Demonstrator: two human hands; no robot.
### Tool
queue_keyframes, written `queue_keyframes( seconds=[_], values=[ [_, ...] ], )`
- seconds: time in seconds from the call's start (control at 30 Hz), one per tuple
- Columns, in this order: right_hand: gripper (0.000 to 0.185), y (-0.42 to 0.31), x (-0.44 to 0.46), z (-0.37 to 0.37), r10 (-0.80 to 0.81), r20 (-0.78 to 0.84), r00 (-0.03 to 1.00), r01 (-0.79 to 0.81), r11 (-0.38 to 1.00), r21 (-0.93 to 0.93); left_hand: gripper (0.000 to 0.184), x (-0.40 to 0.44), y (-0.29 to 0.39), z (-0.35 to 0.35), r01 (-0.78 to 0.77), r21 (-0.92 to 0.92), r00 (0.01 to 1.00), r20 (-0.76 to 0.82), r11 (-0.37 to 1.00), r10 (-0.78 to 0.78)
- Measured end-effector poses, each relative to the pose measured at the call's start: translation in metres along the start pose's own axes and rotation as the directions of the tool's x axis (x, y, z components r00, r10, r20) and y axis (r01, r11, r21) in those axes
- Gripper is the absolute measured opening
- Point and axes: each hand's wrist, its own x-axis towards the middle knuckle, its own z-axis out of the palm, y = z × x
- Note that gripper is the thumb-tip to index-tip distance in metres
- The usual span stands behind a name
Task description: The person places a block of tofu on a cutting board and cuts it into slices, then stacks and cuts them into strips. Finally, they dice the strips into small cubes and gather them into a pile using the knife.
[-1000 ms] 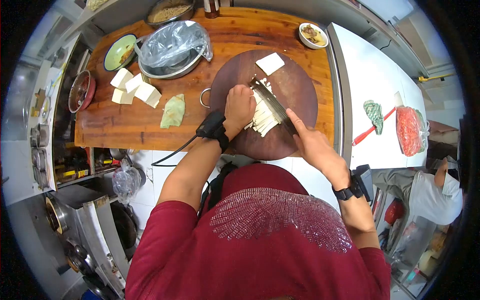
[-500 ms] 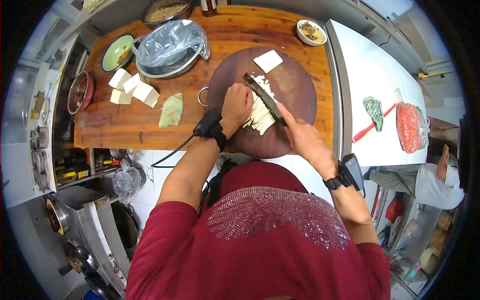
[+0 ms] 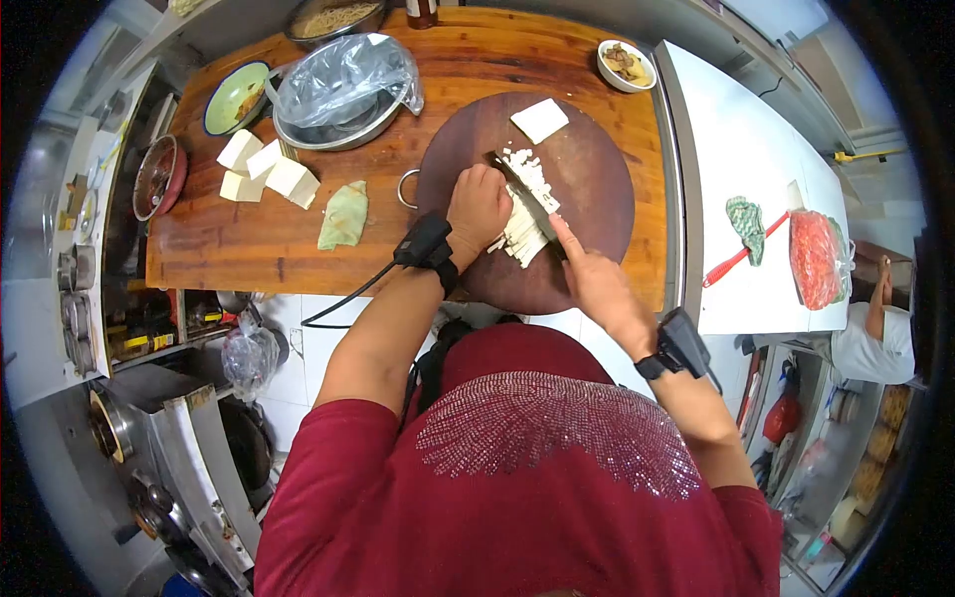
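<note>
My right hand is closed around a dark kitchen knife, its index finger stretched along the blade. The blade lies across a bundle of white tofu strips on the round wooden chopping board. Beside the blade, my left hand presses on the strips with its fingers curled; the fingertips are hidden. Small white tofu dice lie on the far side of the blade. A flat white tofu slab rests near the board's far edge.
Left of the board are tofu blocks, a pale green wrapper-like piece, a metal basin with a plastic bag, and a green bowl. A small white bowl stands far right. A red-handled tool lies on the white counter.
The knife and my right hand have shifted slightly, and the dice beyond the blade have spread a little to the right. My left hand stays on the strips. The person at right has moved.
</note>
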Motion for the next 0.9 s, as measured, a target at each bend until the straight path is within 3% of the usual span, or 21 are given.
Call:
queue_keyframes(
  seconds=[0.13, 0.2, 0.33, 0.4, 0.6, 0.67, 0.83, 0.9],
  values=[
    [0.068, -0.001, 0.000, -0.006, -0.026, -0.044, 0.999, 0.027, 0.999, 0.023, 0.011, 0.000, 0.000, 0.003, -0.052, -0.026, 0.997, -0.060, 0.998, 0.050],
    [0.068, -0.006, -0.002, -0.024, -0.067, -0.060, 0.996, 0.068, 0.997, 0.020, 0.010, -0.002, -0.001, 0.003, -0.059, -0.039, 0.985, -0.166, 0.997, 0.051],
    [0.066, -0.013, -0.021, -0.044, -0.061, -0.012, 0.998, 0.062, 0.997, 0.036, 0.009, -0.011, 0.000, -0.004, -0.034, -0.009, 0.988, -0.153, 0.999, 0.032],
    [0.065, -0.016, -0.025, -0.050, -0.058, 0.014, 0.998, 0.057, 0.997, 0.054, 0.010, -0.009, 0.001, -0.001, -0.023, 0.088, 0.998, -0.060, 0.996, 0.029],
    [0.065, -0.012, -0.013, -0.034, -0.012, 0.147, 0.989, 0.002, 0.998, 0.063, 0.012, -0.007, 0.004, -0.001, -0.067, 0.098, 0.991, -0.105, 0.993, 0.077],
    [0.067, -0.002, 0.000, 0.001, -0.009, 0.037, 0.999, 0.008, 1.000, 0.026, 0.011, -0.008, 0.003, -0.001, -0.040, 0.107, 0.995, -0.083, 0.993, 0.049],
    [0.068, -0.006, 0.002, -0.013, -0.060, -0.026, 0.998, 0.061, 0.997, 0.037, 0.010, -0.007, 0.002, -0.001, -0.037, 0.077, 0.996, -0.077, 0.996, 0.043],
    [0.068, -0.013, -0.003, -0.030, -0.083, -0.029, 0.996, 0.084, 0.996, 0.013, 0.010, -0.009, -0.004, 0.002, -0.022, 0.016, 0.984, -0.174, 1.000, 0.024]
  ],
)
